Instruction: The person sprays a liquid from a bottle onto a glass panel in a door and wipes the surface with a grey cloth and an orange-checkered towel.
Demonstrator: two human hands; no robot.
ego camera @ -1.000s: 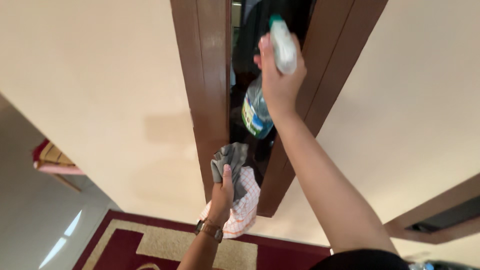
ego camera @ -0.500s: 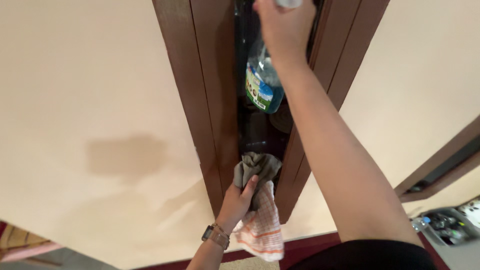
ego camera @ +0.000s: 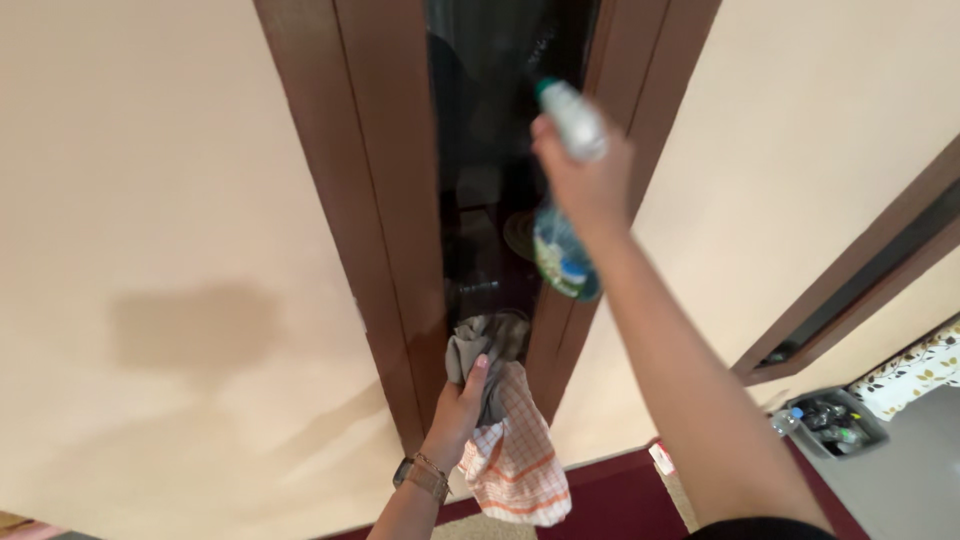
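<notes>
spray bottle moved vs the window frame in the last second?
Yes. The spray bottle in the right hand has shifted right, from over the dark glass to over the frame's right post, and sits slightly lower.

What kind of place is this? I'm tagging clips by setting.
Probably a room in a home: plain cream wall, a narrow dark glass panel in a brown wooden frame, and dark red carpet.

Single head-worn view, close, facing the dark glass panel (ego camera: 480,150), brown wooden frame (ego camera: 380,200), cream wall (ego camera: 150,200)
</notes>
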